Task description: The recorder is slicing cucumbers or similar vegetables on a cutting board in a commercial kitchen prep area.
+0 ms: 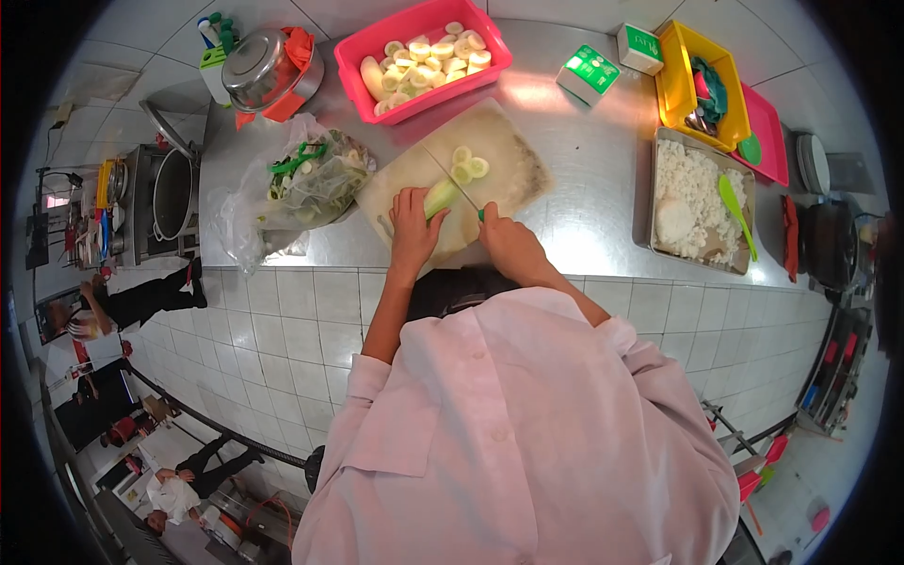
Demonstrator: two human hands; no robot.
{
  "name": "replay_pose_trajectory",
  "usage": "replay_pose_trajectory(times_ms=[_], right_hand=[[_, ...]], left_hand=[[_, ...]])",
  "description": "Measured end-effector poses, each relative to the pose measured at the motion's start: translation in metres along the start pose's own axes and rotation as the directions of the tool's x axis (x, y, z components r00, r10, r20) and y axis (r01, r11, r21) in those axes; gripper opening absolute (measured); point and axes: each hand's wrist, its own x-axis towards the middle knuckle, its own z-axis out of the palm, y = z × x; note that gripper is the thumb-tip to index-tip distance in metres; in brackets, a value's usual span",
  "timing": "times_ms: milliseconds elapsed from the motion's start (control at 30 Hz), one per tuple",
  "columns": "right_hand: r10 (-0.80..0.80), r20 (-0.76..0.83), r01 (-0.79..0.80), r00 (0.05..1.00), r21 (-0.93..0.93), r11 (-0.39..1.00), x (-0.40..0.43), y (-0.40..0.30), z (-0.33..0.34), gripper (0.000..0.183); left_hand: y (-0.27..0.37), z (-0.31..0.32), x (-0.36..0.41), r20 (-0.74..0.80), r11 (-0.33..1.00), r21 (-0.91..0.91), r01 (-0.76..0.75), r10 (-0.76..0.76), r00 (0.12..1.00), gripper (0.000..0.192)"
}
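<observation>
A pale green cucumber-like vegetable lies on a worn cutting board, pinned by my left hand. My right hand grips the green handle of a kitchen knife, whose blade crosses the vegetable's far end. Several round cut slices rest on the board just past the blade. Beyond the board, a pink plastic tub holds many thick slices and a longer uncut piece. Left of the board sits a clear plastic bag of green vegetable scraps.
On the steel counter stand a lidded metal pot with orange cloth, green-and-white boxes, a yellow basket and a tray of rice with a green spoon. Two people are across the tiled floor at left.
</observation>
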Motion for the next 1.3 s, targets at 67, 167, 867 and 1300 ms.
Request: replay_pose_trajectory(times_ms=[67, 167, 867, 1300], right_hand=[[-0.014, 0.003, 0.014, 1.000, 0.011, 1.000, -0.007, -0.006, -0.005, 0.025], [-0.007, 0.023, 0.007, 1.000, -0.007, 1.000, -0.009, -0.011, -0.003, 0.025], [0.074, -0.041, -0.073, 0.996, 0.026, 0.997, -0.009, 0.002, -0.002, 0.025], [0.012, 0.048, -0.014, 0.999, 0.035, 0.999, -0.010, 0.038, 0.027, 0.025]], left_hand=[[-0.002, 0.000, 0.000, -0.003, 1.000, 0.005, -0.003, 0.003, 1.000, 0.047], [-0.001, 0.000, 0.000, -0.004, 1.000, 0.007, 0.001, -0.001, 1.000, 0.047], [-0.003, 0.002, -0.005, -0.017, 0.999, -0.039, 0.012, -0.012, 1.000, 0.047], [-0.006, 0.003, -0.005, -0.061, 1.000, -0.019, 0.018, -0.019, 0.998, 0.045]])
